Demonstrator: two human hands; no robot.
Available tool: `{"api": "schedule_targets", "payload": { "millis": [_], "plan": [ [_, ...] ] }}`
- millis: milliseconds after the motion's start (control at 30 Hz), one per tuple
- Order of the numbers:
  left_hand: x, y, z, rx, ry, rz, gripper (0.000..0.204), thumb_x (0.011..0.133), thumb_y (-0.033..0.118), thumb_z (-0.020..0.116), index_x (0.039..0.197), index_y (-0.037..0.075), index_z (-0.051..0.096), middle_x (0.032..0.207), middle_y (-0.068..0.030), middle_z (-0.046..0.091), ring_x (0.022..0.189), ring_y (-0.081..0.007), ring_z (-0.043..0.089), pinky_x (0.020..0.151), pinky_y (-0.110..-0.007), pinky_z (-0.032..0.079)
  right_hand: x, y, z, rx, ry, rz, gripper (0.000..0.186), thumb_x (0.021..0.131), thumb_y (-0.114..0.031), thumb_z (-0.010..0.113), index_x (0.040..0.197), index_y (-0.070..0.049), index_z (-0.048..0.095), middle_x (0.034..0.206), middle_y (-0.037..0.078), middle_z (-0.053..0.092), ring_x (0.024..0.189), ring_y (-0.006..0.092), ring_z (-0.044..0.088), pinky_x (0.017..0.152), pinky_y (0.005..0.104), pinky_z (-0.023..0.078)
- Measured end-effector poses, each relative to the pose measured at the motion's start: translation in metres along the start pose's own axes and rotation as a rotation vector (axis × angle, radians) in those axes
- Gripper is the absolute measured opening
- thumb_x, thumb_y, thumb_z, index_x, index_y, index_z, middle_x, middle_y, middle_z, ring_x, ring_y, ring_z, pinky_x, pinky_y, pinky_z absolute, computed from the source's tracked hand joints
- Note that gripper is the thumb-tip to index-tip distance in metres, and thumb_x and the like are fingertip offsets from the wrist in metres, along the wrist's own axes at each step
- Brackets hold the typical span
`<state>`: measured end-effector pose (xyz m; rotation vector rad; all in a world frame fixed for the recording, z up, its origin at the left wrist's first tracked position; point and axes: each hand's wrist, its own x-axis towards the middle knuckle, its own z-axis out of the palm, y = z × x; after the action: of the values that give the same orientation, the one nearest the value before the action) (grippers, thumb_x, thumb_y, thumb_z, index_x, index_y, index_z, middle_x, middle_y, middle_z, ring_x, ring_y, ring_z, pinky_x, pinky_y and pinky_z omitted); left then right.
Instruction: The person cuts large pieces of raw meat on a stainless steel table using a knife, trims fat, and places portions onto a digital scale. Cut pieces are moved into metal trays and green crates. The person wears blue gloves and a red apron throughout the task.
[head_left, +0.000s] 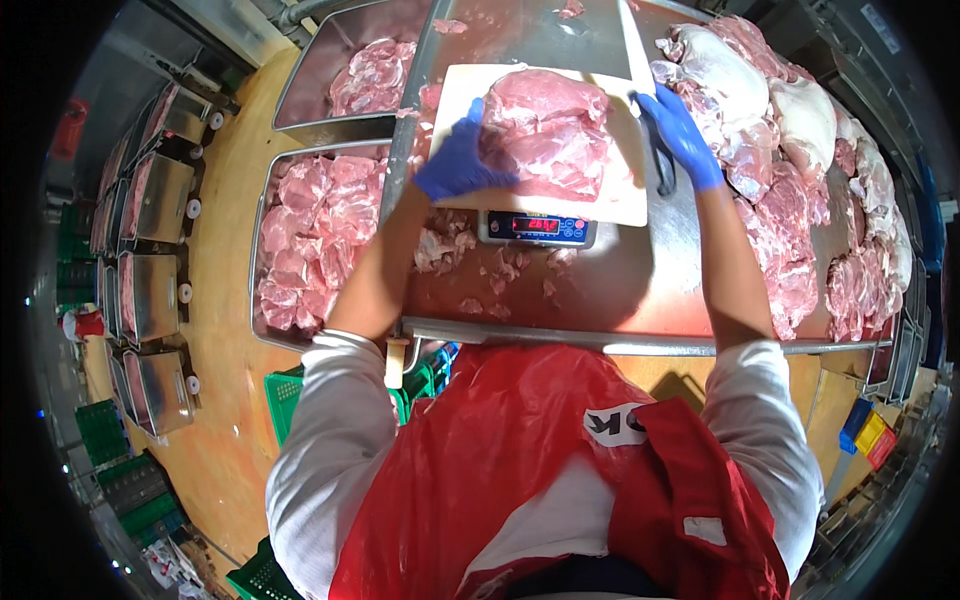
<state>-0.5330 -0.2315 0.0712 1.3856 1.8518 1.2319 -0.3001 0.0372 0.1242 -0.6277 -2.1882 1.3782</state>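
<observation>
A pile of raw meat (548, 135) lies on a white board (625, 195), which rests on a scale (538, 228) with a lit red display. My left hand (465, 160), in a blue glove, is open, its thumb and fingers spread against the left side of the meat. To the right of the board, my right hand (683, 135), also gloved in blue, has its fingers at the upper end of a knife's black handle (662, 165). The bright blade (635, 50) points away from me. How firmly the fingers grip the knife is partly hidden.
Large meat pieces (780, 230) are heaped on the right of the metal table (600, 305). Metal tubs of cut meat (320, 235) stand to the left. Small scraps (445, 245) lie near the scale. Farther left are wheeled metal bins (155, 285); green crates (285, 400) sit below the table.
</observation>
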Motion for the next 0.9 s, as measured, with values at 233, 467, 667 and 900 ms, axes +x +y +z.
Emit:
{"api": "schedule_targets", "payload": {
  "millis": [233, 467, 667, 900],
  "plan": [
    [0.014, -0.011, 0.059, 0.44, 0.188, -0.216, 0.151, 0.045, 0.042, 0.096, 0.156, 0.006, 0.0, 0.133, -0.0313, 0.043, 0.12, -0.0466, 0.048, 0.103, -0.057, 0.038, 0.123, 0.037, 0.04, 0.119, -0.436, 0.162, 0.029, 0.096, -0.033, 0.06, 0.098, -0.006, 0.069, 0.083, 0.001, 0.063, 0.082, 0.0111, 0.055, 0.084, 0.0267, 0.046],
    [0.034, -0.059, 0.038, 0.322, 0.319, 0.191, 0.118, 0.056, 0.015, 0.084, 0.155, 0.003, 0.019, 0.108, -0.0153, 0.056, 0.101, -0.0342, 0.055, 0.091, -0.049, 0.044, 0.041, 0.0, 0.063, 0.09, -0.59, 0.138, 0.028, 0.097, -0.031, 0.062, 0.095, -0.004, 0.067, 0.083, -0.001, 0.059, 0.081, 0.0099, 0.054, 0.079, 0.026, 0.047],
    [0.14, -0.076, 0.017, 0.335, 0.174, 0.456, 0.079, 0.075, 0.002, 0.065, 0.149, 0.009, 0.039, 0.12, -0.0205, 0.059, 0.111, -0.0361, 0.058, 0.097, -0.043, 0.048, -0.066, -0.014, 0.085, 0.032, -0.047, 0.228, 0.034, 0.098, -0.03, 0.061, 0.105, 0.003, 0.063, 0.093, 0.011, 0.063, 0.086, 0.0185, 0.06, 0.08, 0.0345, 0.049],
    [0.093, -0.005, 0.025, 0.367, 0.225, 0.378, 0.064, 0.085, 0.021, 0.073, 0.139, 0.0, 0.047, 0.128, -0.0207, 0.058, 0.117, -0.0325, 0.059, 0.1, -0.042, 0.047, -0.104, 0.0, 0.036, 0.266, 0.142, 0.393, 0.021, 0.101, -0.022, 0.057, 0.107, -0.003, 0.064, 0.09, 0.002, 0.066, 0.081, 0.0086, 0.058, 0.074, 0.0252, 0.048]
  ]
}}
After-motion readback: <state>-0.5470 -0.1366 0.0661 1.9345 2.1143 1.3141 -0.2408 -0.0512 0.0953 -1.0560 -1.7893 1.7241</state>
